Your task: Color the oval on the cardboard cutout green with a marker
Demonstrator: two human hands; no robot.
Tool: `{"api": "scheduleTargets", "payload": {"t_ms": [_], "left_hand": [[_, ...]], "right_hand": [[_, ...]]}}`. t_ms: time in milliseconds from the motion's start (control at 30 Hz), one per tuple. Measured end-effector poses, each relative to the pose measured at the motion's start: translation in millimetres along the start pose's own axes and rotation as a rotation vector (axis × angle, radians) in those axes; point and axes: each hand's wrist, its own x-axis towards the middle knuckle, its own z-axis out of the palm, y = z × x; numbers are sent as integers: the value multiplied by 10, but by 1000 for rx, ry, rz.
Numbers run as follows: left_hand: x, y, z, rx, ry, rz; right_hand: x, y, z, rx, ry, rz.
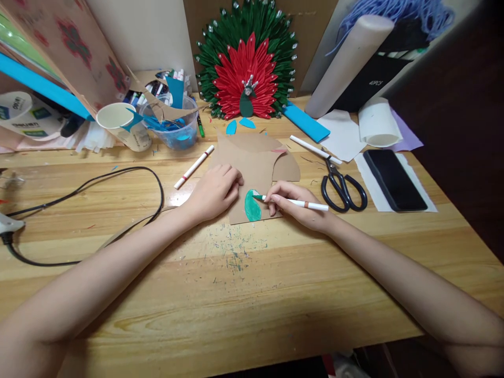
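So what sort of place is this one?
Probably a craft desk, perhaps in a home. The wooden tabletop holds black-handled scissors, a green-tipped marker is held over brown cardboard, and a red-and-green, peacock-like decoration is at the back.

The left edge crops the corded white object [10, 224]; the top, blue strands [397, 11].

Legible, rear R: "40PCS", wht. print on blk. pack [364, 84]. Far L: dk. lettering on wht. round item [33, 107], too blurred to read w/ certainty. Paper cup [123, 131], ctr. L: sm. print nr. base, illeg.
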Motion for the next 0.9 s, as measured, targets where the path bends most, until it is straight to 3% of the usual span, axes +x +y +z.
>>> {"api": "scheduleTargets", "payload": {"t_ms": [900], "left_hand": [[-10,10,-5,-7,-4,-5]], "right_hand": [[9,3,-6,5,-8,5]]}}
